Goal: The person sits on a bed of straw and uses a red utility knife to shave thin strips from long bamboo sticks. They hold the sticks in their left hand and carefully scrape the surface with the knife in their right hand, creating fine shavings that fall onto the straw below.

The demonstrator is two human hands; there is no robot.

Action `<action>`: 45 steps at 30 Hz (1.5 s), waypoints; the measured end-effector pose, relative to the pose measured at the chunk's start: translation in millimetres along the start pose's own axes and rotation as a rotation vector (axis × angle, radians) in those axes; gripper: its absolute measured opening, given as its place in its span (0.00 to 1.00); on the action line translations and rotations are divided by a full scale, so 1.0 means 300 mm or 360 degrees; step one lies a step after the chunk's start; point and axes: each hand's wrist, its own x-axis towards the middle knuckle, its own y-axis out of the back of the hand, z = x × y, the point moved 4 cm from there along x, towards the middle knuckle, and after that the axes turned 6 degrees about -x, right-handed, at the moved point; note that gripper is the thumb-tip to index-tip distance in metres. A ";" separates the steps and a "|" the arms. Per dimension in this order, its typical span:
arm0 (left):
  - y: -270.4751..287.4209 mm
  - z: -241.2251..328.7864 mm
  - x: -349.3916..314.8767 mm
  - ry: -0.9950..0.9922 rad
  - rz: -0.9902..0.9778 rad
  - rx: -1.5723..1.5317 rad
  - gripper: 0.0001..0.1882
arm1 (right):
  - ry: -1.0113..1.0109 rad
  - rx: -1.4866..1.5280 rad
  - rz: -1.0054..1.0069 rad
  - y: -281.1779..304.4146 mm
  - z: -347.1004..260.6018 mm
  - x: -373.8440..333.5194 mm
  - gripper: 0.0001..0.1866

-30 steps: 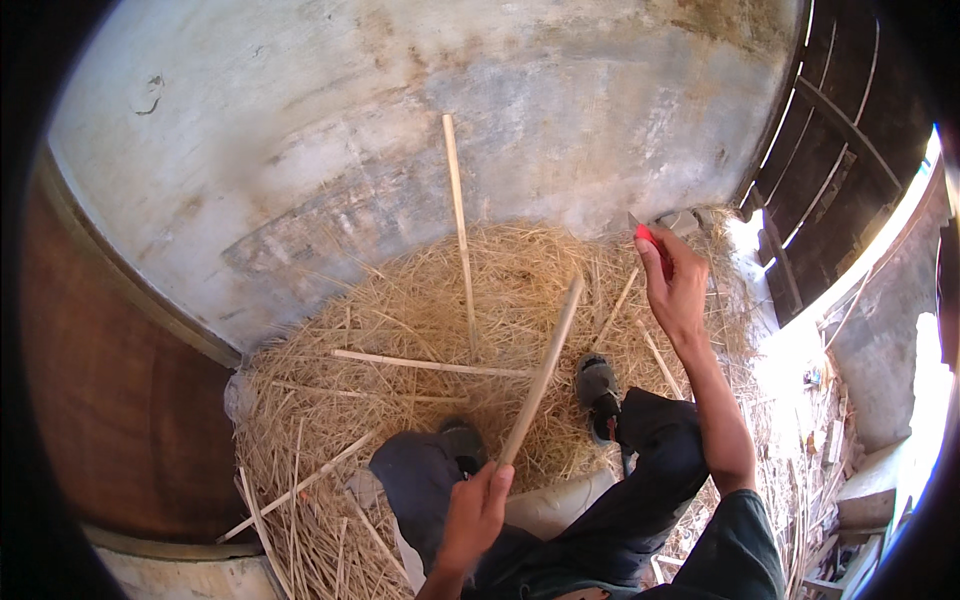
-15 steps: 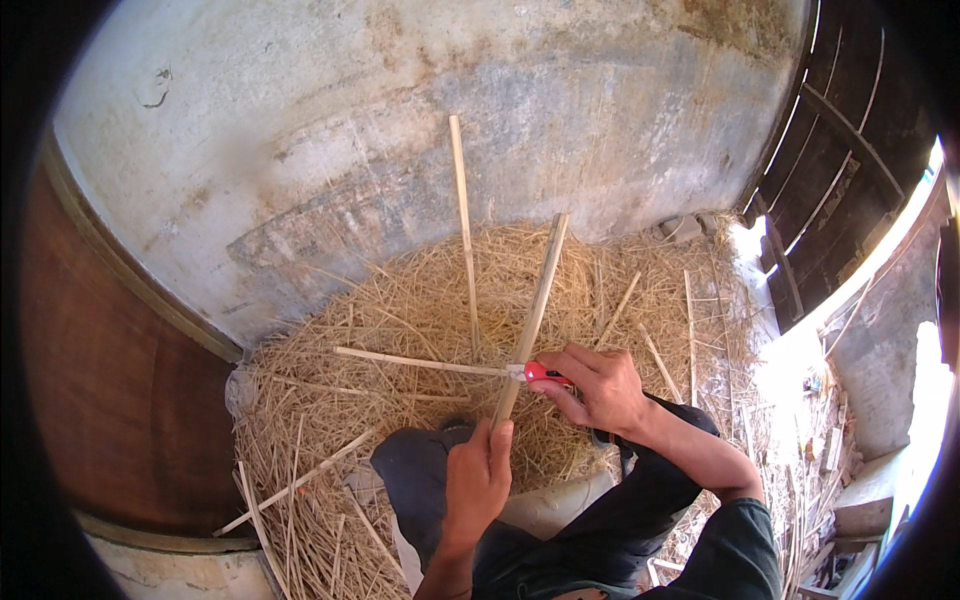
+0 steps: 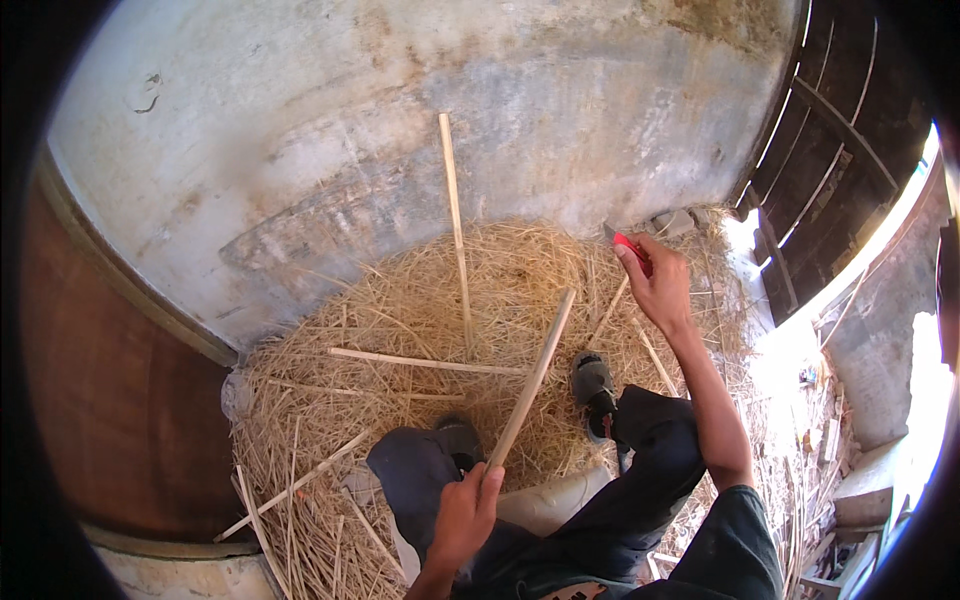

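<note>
My left hand is wrapped round the lower end of a pale wooden strip, which slants up and to the right in front of my knees. Farther off and to the right, my right hand grips a red-handled utility knife. Its blade points up and left, clear of the strip. A second strip leans upright against the wall, and a thinner one lies across the shavings, its right end passing by the held strip.
Straw-like shavings cover the floor around my shoes. A stained plaster wall rises ahead. To the left is a brown panel; at the right stand dark wooden boards. More strips lie at the lower left.
My right hand with the knife has moved off the strip, up and to the right. My left hand and the strip have dropped lower and nearer to me.
</note>
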 end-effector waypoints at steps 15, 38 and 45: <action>-0.063 -0.054 0.188 0.0494 -0.0667 -0.1303 0.26 | -0.0092 0.1068 -0.1214 -0.288 0.018 -0.135 0.23; -0.074 0.083 0.197 -0.0026 -0.0127 -0.0602 0.23 | -0.0053 0.1184 -0.0364 -0.050 -0.190 -0.177 0.20; -0.045 0.137 0.209 -0.0228 0.0132 -0.0287 0.23 | 0.0781 0.0458 -0.0158 0.004 -0.295 -0.291 0.15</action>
